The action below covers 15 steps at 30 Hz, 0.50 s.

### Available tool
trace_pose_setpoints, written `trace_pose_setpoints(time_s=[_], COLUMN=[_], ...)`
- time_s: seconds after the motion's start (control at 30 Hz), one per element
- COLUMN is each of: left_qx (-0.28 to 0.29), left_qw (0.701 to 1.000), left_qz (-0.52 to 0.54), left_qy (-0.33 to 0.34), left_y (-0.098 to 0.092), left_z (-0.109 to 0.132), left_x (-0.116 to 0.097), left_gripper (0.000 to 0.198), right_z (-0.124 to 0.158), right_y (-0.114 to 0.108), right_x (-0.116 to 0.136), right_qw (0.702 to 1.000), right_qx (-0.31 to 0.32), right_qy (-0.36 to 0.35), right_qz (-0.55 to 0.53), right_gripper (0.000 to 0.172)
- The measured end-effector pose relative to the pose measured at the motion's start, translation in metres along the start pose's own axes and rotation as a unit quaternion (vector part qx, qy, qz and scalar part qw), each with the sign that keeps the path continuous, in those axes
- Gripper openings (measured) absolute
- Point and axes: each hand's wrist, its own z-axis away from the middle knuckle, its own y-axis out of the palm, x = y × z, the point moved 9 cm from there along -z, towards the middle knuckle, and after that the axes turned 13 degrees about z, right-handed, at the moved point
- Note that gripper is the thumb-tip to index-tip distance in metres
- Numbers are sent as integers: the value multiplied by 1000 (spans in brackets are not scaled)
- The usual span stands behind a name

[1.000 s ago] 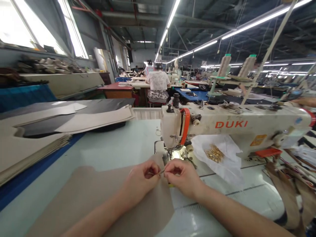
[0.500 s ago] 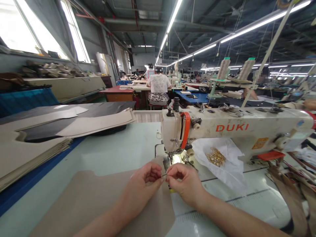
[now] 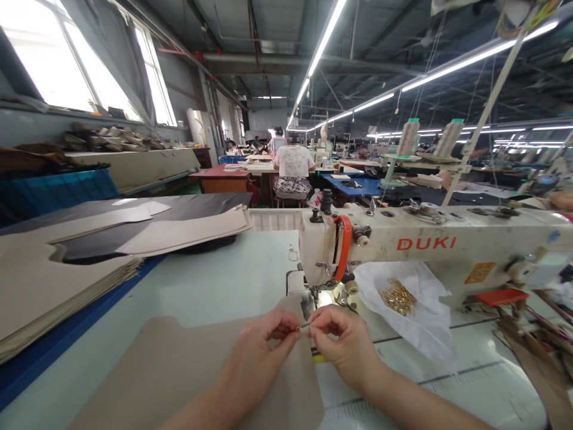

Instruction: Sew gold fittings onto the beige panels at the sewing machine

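Both hands sit lower in view than in the earlier frames, and the machine and room have slid down and right with them; the pinch itself is unchanged.

Left hand (image 3: 264,356): thumb and forefinger pinched on one end of a thin metal pin (image 3: 304,326). Right hand (image 3: 344,347): thumb and forefinger pinched on the other end. Remaining fingers curled on both hands, none spread. Pin held in the air between the two hands, long axis nearly level across the view, right end slightly higher. Its tip is hidden by the fingers.

Directly under the hands lies a beige panel (image 3: 179,376), its far corner reaching close to the presser foot (image 3: 308,304); the left forearm rests over it. Just beyond the right hand stands a cream DUKI sewing machine (image 3: 425,243), head at the left with an orange guard. Right of the foot, a white plastic bag (image 3: 405,310) holds a heap of gold fittings (image 3: 397,297). A small yellow item shows under the right hand, too hidden to identify.

Left on the pale table (image 3: 224,280) is a stack of beige panels (image 3: 58,292), with a black sheet (image 3: 107,209) beyond. Farther off, a seated co-worker (image 3: 293,162) faces away.
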Motion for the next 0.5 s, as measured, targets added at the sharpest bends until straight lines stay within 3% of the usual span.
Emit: trace_pose_setpoints(time_s=[0.3, 0.5], left_qx=[7, 26], left_qw=[1000, 987], left_qz=[-4, 158], left_qy=[12, -24], left_y=[-3, 4], left_z=[0, -2], left_x=[-2, 9], left_gripper=[10, 10], right_z=[0, 0], right_y=[0, 0], right_x=[0, -1], right_qw=[1000, 1000], right_qx=[-2, -5], right_qy=[-5, 0], right_qz=[11, 15], right_gripper=[8, 8])
